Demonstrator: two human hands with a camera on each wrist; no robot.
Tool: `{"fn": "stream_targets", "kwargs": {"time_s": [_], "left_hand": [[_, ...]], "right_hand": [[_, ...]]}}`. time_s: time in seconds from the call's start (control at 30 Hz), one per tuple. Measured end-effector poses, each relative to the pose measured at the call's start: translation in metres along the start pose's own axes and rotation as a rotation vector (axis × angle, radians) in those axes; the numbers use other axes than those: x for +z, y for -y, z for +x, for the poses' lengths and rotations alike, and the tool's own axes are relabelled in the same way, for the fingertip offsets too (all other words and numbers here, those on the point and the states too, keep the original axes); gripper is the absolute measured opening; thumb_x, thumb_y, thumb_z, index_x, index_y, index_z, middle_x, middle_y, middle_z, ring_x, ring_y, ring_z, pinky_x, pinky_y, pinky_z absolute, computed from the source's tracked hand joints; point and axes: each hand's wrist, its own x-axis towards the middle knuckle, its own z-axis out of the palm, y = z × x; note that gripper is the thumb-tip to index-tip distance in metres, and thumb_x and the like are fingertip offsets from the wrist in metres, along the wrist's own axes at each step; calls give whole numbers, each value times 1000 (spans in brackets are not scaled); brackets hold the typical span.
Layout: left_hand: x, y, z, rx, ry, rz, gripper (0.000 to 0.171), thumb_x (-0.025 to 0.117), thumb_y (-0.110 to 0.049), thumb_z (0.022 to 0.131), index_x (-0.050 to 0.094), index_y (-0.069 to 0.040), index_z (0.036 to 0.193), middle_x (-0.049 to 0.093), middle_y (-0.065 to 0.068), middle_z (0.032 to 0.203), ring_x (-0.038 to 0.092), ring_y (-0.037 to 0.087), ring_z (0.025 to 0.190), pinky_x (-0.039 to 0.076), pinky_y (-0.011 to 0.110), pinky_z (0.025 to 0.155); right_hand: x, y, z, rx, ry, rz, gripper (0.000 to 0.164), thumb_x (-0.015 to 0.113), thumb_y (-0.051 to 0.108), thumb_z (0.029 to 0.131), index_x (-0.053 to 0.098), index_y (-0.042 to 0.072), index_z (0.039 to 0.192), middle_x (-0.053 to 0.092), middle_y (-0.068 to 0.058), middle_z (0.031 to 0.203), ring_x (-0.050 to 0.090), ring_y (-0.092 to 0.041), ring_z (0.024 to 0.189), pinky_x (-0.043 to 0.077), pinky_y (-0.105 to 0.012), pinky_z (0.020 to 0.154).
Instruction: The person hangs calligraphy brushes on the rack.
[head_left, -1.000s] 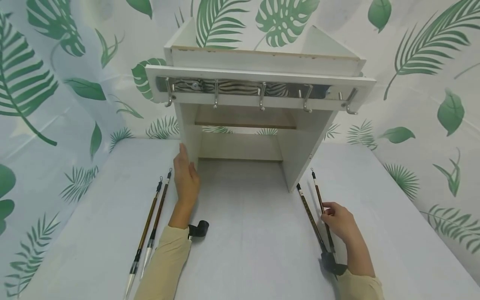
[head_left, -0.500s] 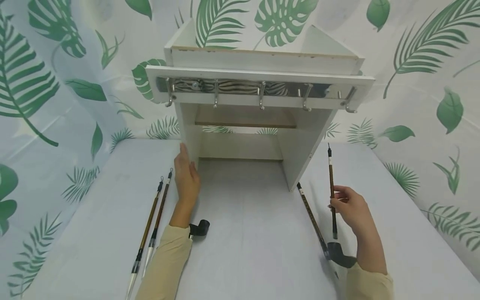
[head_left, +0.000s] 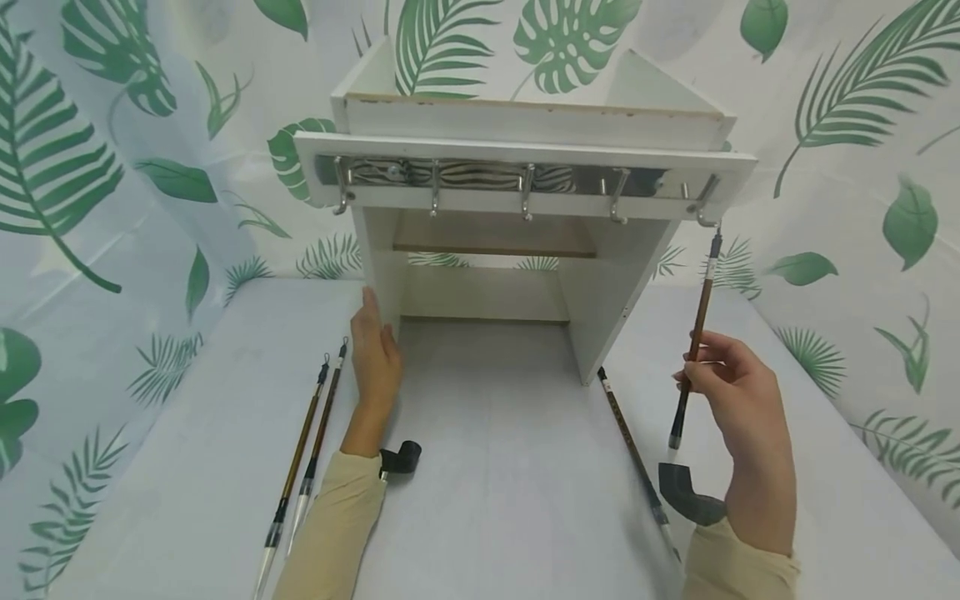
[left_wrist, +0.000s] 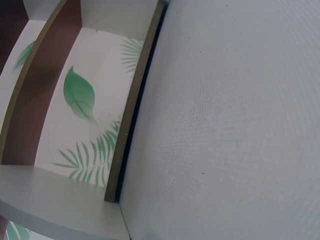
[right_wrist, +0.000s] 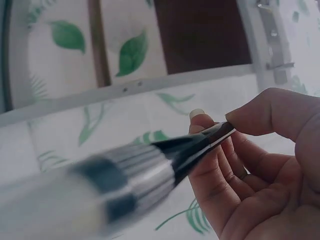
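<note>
The tabletop (head_left: 487,450) carries a white 5-hook rack (head_left: 480,200) ahead of the left grip (head_left: 375,358), straight-fingered and empty, and the right grip (head_left: 738,400), pinching 1 tilted brush (head_left: 702,304). 2 brushes (head_left: 298,450) lie left of the left grip, another brush (head_left: 627,437) left of the right.

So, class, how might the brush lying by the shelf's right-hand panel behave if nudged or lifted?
The lying brush would probably roll if nudged, since it looks slim and round. It should lift stiffly, as it lies straight. It is likely light: the right hand holds up a similar brush in a pinch.
</note>
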Motion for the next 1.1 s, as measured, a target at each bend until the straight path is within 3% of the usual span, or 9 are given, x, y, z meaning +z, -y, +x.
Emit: {"fn": "stream_targets", "kwargs": {"time_s": [0.17,0.33,0.6,0.83,0.97,1.1], "left_hand": [[2,-1,0,14,-13,5,57,43,5,92,23,-5,144,42,28,121,48,40,109,44,49,90],[3,-1,-1,3,-9,20,58,43,4,91,22,-7,144,42,28,121,49,41,108,45,50,88],[1,1,-1,25,-16,44,58,43,5,91,23,-7,144,43,29,120,49,42,107,44,51,88],[0,2,-1,68,-27,36,65,43,7,90,18,-14,147,43,29,118,49,41,106,44,51,87],[0,3,0,74,-32,35,68,43,7,90,17,-17,147,43,29,118,48,42,106,44,52,86],[0,3,0,64,-26,20,68,43,7,90,16,-19,147,42,29,119,48,42,107,43,53,86]], "right_hand": [[-1,10,-4,-21,-13,54,33,50,11,92,48,12,125,54,8,90,62,0,73,45,-7,71],[0,14,-10,-97,-19,92,32,50,6,91,50,14,122,54,8,89,61,1,72,46,-6,71],[2,19,-16,-223,21,292,35,49,-6,87,54,16,113,53,3,85,61,-1,70,48,-8,70],[-5,20,-23,-318,48,468,38,46,-17,82,56,9,108,55,1,81,62,-4,68,50,-11,68],[-7,20,-25,-346,38,416,40,46,-18,81,55,11,107,55,2,82,61,-2,69,49,-10,68],[-9,19,-25,-352,12,249,42,47,-17,81,53,15,108,54,6,83,60,0,70,48,-8,69]]}}
